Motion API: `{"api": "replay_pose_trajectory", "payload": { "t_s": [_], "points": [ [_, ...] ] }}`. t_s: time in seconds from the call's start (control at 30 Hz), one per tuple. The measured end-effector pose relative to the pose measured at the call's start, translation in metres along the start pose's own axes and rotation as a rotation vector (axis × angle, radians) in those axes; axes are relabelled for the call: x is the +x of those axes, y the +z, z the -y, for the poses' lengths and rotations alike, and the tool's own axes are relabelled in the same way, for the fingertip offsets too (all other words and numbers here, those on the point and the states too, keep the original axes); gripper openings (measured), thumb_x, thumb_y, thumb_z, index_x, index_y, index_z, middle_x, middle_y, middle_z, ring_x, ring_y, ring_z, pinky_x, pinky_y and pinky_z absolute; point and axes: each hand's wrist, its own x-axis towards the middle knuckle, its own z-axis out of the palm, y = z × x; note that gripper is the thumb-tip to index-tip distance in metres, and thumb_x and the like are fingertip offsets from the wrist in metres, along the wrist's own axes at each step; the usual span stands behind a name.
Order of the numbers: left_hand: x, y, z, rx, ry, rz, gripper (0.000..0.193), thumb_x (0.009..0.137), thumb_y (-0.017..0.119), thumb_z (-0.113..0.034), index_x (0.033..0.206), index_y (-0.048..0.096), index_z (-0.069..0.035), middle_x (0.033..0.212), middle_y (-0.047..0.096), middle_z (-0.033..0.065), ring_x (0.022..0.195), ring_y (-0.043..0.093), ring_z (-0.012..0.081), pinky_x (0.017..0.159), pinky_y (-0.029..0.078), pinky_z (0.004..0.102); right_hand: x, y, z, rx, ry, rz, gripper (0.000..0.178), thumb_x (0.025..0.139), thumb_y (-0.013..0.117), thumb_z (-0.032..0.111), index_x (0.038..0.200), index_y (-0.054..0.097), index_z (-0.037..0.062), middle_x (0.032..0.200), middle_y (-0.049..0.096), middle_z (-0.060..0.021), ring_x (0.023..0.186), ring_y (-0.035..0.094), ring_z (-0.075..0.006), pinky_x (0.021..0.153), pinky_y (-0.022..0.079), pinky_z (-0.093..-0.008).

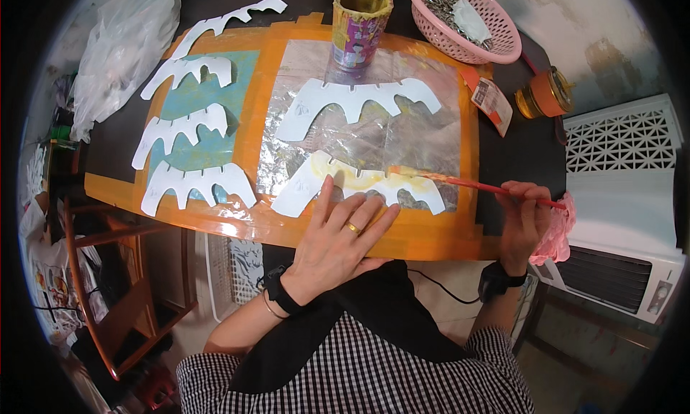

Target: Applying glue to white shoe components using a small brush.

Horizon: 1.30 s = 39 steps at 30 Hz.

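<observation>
Print is carried on the purple tub at the counter's back and on the orange-and-white packet to its right. A cut white paper piece, streaked yellow, is lain just beyond the left hand, its near edge touched by loosely spread fingers. A red brush is gripped in the right hand, its bristles rested on the paper.

A plastic bag (crumpled, whitish) lies leftward.
</observation>
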Motion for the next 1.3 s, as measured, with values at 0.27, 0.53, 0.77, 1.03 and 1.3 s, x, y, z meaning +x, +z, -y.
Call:
{"api": "replay_pose_trajectory", "payload": {
  "t_s": [0.27,0.53,0.77,1.03,1.3],
  "points": [
    [0.000,-0.001,0.000,-0.003,0.005,0.027,0.090,0.070,0.077,-0.050,0.146,0.046,-0.013,0.133,0.051,0.0043,0.123,0.050,0.0233,0.120,0.019,0.0623,-0.001,-0.020,0.003,0.008,-0.092,-0.151,0.019,0.105,0.050,0.018,0.112,0.055,0.0008,0.109,0.064,-0.0179,0.108,0.065,-0.0320,0.086,0.061,-0.0386],
    [-0.001,0.000,0.000,-0.015,0.001,0.013,0.090,0.070,0.078,-0.049,0.146,0.046,-0.013,0.134,0.051,0.0046,0.124,0.049,0.0236,0.119,0.020,0.0621,-0.006,-0.005,-0.005,0.059,0.097,-0.127,0.021,0.103,0.054,0.019,0.111,0.056,-0.0007,0.104,0.068,-0.0182,0.095,0.071,-0.0282,0.081,0.063,-0.0346],
    [-0.001,-0.001,0.000,-0.012,0.010,0.003,0.091,0.070,0.078,-0.049,0.146,0.045,-0.013,0.134,0.050,0.0049,0.124,0.049,0.0236,0.119,0.020,0.0620,-0.004,-0.009,-0.006,0.070,0.055,-0.254,0.020,0.103,0.055,0.018,0.107,0.059,-0.0011,0.103,0.069,-0.0180,0.093,0.071,-0.0271,0.080,0.063,-0.0345],
    [0.000,0.000,0.000,-0.012,0.005,0.005,0.089,0.070,0.077,-0.049,0.146,0.046,-0.014,0.133,0.051,0.0043,0.123,0.049,0.0231,0.120,0.019,0.0623,-0.008,-0.022,-0.002,0.009,0.117,-0.279,0.018,0.103,0.056,0.019,0.106,0.060,0.0013,0.100,0.069,-0.0153,0.089,0.071,-0.0238,0.080,0.063,-0.0326],
    [-0.001,0.000,0.000,-0.011,0.004,0.003,0.089,0.070,0.077,-0.050,0.146,0.046,-0.014,0.133,0.051,0.0043,0.123,0.050,0.0232,0.120,0.018,0.0619,-0.005,-0.034,0.005,-0.012,0.058,-0.323,0.019,0.103,0.056,0.019,0.104,0.060,0.0015,0.099,0.069,-0.0147,0.088,0.071,-0.0232,0.078,0.062,-0.0317]
  ]
}}
